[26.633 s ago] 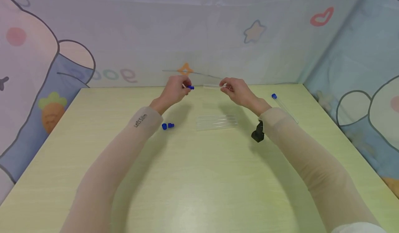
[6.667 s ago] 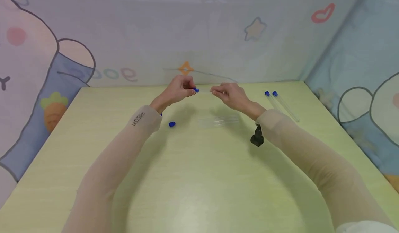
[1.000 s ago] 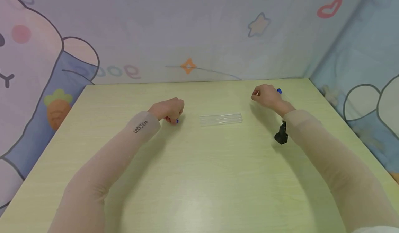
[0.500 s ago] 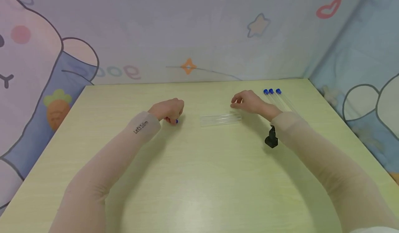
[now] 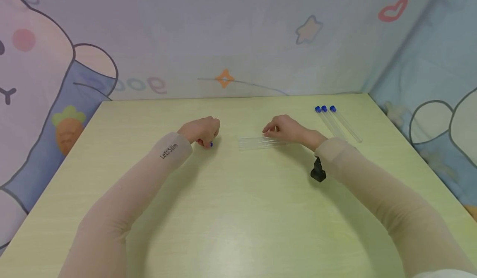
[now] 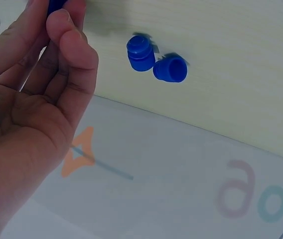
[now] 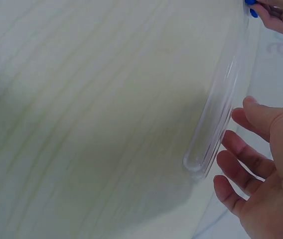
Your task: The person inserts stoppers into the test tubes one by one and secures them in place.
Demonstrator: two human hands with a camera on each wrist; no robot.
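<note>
My left hand (image 5: 201, 130) is low over the left-middle of the table and pinches a blue cap (image 6: 56, 6) between thumb and fingers. Beside it lie two more blue caps, one standing (image 6: 140, 53) and one on its side with its hollow end showing (image 6: 171, 68). Clear uncapped test tubes (image 5: 255, 144) lie side by side at the middle of the table. My right hand (image 5: 288, 129) is at their far side, fingers loosely bent and apart. In the right wrist view its fingertips (image 7: 236, 113) are at the edge of the tubes; whether they touch cannot be told.
Three test tubes with blue caps (image 5: 324, 109) lie slanted at the back right. A black wrist camera (image 5: 318, 170) hangs under my right wrist. A printed cloth backdrop (image 5: 253, 42) stands along the table's back edge.
My right hand has moved left from the capped tubes to the uncapped ones. My left hand stays put with its cap. Since the older frames, more capped tubes lie at the right.
</note>
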